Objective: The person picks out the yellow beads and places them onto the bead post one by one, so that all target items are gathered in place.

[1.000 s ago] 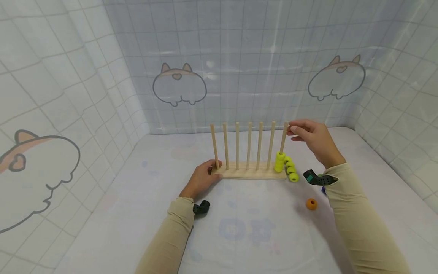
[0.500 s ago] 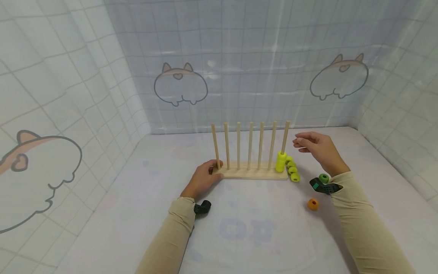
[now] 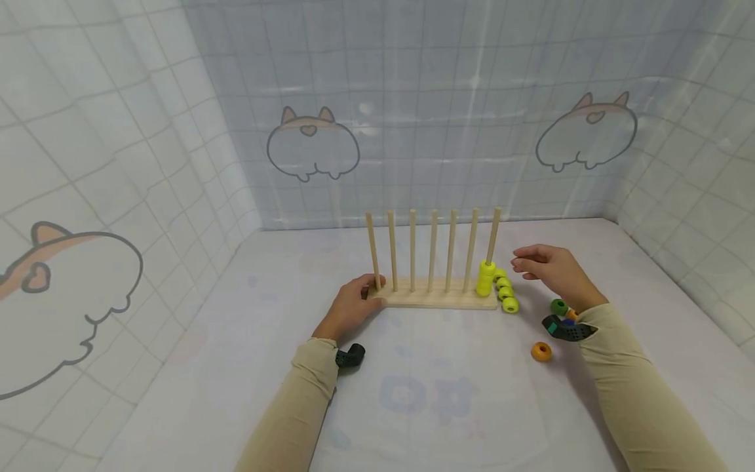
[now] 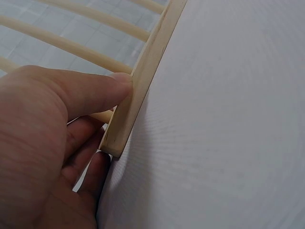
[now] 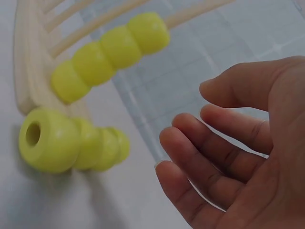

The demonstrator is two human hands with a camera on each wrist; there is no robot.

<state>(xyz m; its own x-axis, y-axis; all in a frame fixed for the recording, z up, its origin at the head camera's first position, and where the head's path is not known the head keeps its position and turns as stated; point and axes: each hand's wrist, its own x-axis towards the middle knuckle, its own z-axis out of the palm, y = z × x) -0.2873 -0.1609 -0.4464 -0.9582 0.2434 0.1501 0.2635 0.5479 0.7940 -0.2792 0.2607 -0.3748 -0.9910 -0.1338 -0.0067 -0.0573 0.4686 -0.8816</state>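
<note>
Left arm [image 3: 291, 406]: in a beige sleeve, reaching forward and slanting to the person's right.
Left wrist [image 3: 326, 333]: bare just past the cuff, in line with the forearm.
Left grip [image 3: 350, 308]: pinching, the thumb [image 4: 97, 90] stretched forward and pressing, the fingers bent opposite it.
Right arm [image 3: 639, 387]: also in beige, angled forward and to the left.
Right grip [image 3: 551, 267]: held up, fingers [image 5: 205, 157] gently curved and pointing left, the thumb apart from the fingertips.
</note>
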